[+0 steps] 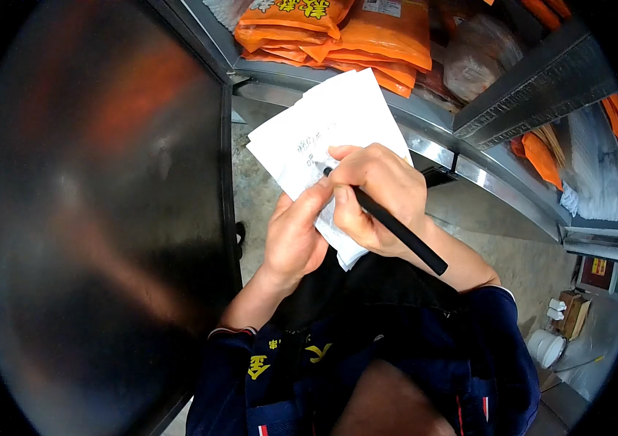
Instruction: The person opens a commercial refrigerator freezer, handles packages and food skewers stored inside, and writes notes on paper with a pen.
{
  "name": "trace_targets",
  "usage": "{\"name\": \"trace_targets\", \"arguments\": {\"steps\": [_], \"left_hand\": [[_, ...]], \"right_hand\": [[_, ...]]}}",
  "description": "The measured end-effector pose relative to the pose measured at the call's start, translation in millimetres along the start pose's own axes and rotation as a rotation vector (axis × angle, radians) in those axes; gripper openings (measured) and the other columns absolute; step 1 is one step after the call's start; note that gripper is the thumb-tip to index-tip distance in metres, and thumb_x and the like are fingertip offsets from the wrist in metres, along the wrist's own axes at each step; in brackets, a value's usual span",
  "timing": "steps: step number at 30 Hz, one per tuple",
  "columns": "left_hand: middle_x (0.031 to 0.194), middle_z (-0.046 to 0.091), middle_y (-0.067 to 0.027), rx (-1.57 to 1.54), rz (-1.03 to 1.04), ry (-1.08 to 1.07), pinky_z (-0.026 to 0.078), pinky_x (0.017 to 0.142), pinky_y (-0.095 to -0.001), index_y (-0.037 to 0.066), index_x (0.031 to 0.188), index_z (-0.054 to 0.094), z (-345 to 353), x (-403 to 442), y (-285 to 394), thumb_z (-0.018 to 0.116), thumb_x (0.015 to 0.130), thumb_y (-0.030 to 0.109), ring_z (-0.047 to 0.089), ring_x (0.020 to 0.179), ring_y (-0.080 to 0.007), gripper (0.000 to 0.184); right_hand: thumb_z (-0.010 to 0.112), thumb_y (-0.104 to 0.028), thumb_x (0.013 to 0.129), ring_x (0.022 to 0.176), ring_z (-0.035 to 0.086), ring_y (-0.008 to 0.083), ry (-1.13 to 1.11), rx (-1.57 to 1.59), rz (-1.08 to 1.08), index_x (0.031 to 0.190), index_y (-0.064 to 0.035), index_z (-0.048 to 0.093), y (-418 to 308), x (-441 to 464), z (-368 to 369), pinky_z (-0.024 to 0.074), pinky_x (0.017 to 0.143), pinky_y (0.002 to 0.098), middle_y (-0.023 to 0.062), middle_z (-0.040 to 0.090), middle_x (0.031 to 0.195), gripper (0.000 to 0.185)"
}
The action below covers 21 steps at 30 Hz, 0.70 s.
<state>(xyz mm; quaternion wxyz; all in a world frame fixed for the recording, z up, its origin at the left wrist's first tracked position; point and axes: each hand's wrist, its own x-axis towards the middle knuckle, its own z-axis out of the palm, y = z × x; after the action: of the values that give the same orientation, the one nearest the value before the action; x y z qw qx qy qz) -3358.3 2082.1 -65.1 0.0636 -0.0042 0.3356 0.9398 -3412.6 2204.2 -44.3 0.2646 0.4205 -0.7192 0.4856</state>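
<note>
Left hand (291,236) pinches the near edge of a sheaf of white paper (356,109); right hand (385,192) grips a black pen (407,236), tip down beside short lines of handwriting (312,140). Far side: orange plastic packets (374,36) stacked on a metal-edged shelf (269,92), clear plastic bag (482,62) to their right. Dark glossy panel (105,218) along the left. Right side, nearer: white bucket (545,349) near a brown box (574,316).

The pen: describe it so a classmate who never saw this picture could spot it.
Below the orange packets at the top, find the white paper. The right hand over it grips the pen, which slants down to the right. Its slim, straight, black shape stands out from the white paper.
</note>
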Motion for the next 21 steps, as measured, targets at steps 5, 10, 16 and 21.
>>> {"name": "trace_targets", "arguments": {"steps": [5, 10, 16, 21], "left_hand": [[0.126, 0.044, -0.0135, 0.01, -0.008, 0.033, 0.038, 0.097, -0.0336, -0.003, 0.131, 0.03, 5.0, 0.6, 0.4, 0.038, 0.092, 0.009, 0.046, 0.115, -0.0203, 0.041], [0.125, 0.045, -0.0131, -0.003, -0.001, 0.031, 0.039, 0.096, -0.0334, -0.003, 0.13, 0.032, 4.4, 1.8, -0.1, 0.038, 0.093, 0.009, 0.047, 0.114, -0.0198, 0.04], [0.13, 0.041, -0.016, 0.027, -0.008, 0.056, 0.036, 0.099, -0.0366, -0.004, 0.133, 0.025, 9.9, 1.8, 4.0, 0.032, 0.09, 0.004, 0.044, 0.118, -0.0233, 0.045], [0.131, 0.04, -0.0163, 0.04, -0.003, 0.067, 0.036, 0.099, -0.0365, -0.004, 0.133, 0.025, 9.6, 2.6, 3.0, 0.032, 0.09, 0.003, 0.044, 0.118, -0.0235, 0.045]], "right_hand": [[0.057, -0.001, 0.071, 0.067, 0.062, 0.0256, 0.0, 0.012, 0.01, 0.074, -0.0003, 0.055, -0.2, 1.8, -1.3, 0.0526, 0.066, 0.0323, 0.0091, 0.058, 0.069, 0.005], [0.057, -0.002, 0.071, 0.07, 0.063, 0.0262, -0.019, 0.009, 0.047, 0.075, 0.0, 0.055, 0.7, 1.7, -3.6, 0.0515, 0.064, 0.0314, 0.0094, 0.058, 0.069, 0.005], [0.057, -0.002, 0.072, 0.071, 0.064, 0.026, 0.036, 0.032, 0.019, 0.076, -0.0004, 0.055, 3.2, 4.6, -5.3, 0.0503, 0.063, 0.0308, 0.0091, 0.058, 0.07, 0.005], [0.058, -0.002, 0.072, 0.071, 0.063, 0.0257, 0.013, -0.002, 0.022, 0.077, -0.0004, 0.055, 4.9, 3.5, -5.0, 0.05, 0.063, 0.0305, 0.0096, 0.058, 0.071, 0.005]]}}
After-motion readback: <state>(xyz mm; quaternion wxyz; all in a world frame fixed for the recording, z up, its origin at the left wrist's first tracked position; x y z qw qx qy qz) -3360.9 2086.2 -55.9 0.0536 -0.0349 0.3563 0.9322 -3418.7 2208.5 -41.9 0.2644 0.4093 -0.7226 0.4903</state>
